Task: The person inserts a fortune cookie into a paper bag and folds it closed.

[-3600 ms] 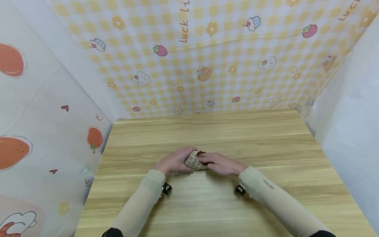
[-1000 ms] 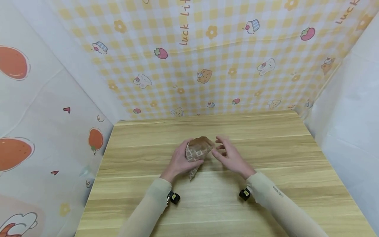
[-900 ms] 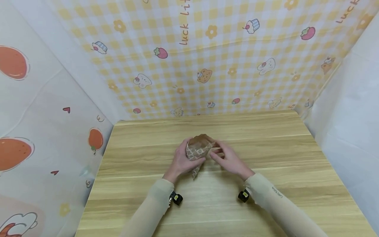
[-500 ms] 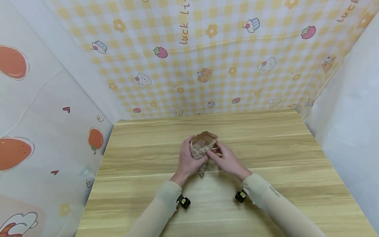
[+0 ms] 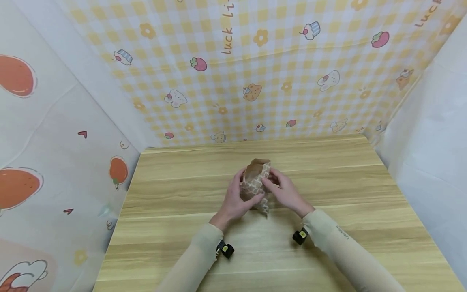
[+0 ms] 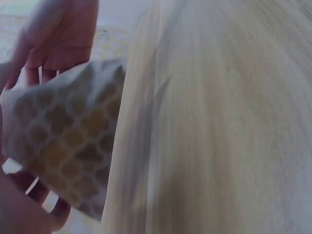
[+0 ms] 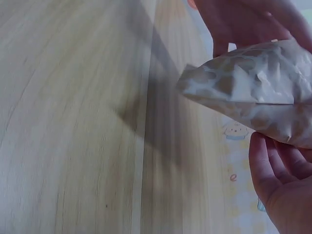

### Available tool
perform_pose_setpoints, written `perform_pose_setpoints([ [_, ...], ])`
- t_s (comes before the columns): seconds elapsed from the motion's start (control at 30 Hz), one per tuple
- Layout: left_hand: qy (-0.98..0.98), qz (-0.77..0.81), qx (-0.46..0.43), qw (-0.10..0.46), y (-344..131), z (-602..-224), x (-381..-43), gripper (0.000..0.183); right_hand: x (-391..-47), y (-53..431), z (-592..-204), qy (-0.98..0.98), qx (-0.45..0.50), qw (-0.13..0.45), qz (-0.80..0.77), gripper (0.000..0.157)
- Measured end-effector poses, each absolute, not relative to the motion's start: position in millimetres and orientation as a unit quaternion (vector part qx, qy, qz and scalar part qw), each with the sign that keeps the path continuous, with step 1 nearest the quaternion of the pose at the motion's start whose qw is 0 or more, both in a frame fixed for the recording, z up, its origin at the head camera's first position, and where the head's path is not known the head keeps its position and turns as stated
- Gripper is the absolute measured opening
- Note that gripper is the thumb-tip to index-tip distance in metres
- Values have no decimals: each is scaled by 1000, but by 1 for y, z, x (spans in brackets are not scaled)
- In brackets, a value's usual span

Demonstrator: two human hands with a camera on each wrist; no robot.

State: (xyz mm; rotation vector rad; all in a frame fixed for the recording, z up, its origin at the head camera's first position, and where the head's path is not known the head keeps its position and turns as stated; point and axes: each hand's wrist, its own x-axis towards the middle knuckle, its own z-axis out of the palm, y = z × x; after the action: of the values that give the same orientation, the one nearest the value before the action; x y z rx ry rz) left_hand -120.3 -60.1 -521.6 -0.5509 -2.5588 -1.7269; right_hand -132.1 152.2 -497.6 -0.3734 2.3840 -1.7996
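A brown paper bag (image 5: 252,187) with a pale lattice pattern is held up over the table, its mouth spread and facing up and away. My left hand (image 5: 233,201) grips its left side, thumb across the front and fingers round the back. At the right edge of the mouth, my right hand (image 5: 287,194) holds the paper, thumb in front and fingers behind. The left wrist view shows the bag's patterned side (image 6: 73,141) narrowing downward. In the right wrist view a folded seam runs along the bag (image 7: 234,92) to a pointed end. Its inside shows plain brown; the bottom of the inside is hidden.
The wood-grain table (image 5: 175,178) spreads round both hands. A yellow-checked printed cloth (image 5: 273,73) closes off the back, with white sheets at the left (image 5: 54,121) and right (image 5: 430,134). Small black cameras (image 5: 226,249) sit at both wrists.
Earlier my right fingers were inside the bag; they came out and now hold the mouth's right edge. The bag has moved slightly right and away, turning more upright.
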Motion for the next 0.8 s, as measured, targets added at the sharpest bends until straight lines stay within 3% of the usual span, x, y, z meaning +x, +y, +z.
perform_pose_setpoints([
  [0.23, -778, -590, -191, -99, -72, -517, -126, 106, -134, 162, -496, 793, -127, 94, -588, 53],
  [0.47, -745, -628, -168, -150, -72, -512, -125, 82, -131, 168, -501, 790, -180, 104, -577, 46],
  [0.6, -714, -667, -146, -153, -70, -511, -123, 72, -128, 169, -501, 783, -199, 107, -579, 43],
  [0.8, -720, -671, -130, -118, -67, -510, -124, 65, -127, 165, -498, 760, -197, 127, -606, 57],
])
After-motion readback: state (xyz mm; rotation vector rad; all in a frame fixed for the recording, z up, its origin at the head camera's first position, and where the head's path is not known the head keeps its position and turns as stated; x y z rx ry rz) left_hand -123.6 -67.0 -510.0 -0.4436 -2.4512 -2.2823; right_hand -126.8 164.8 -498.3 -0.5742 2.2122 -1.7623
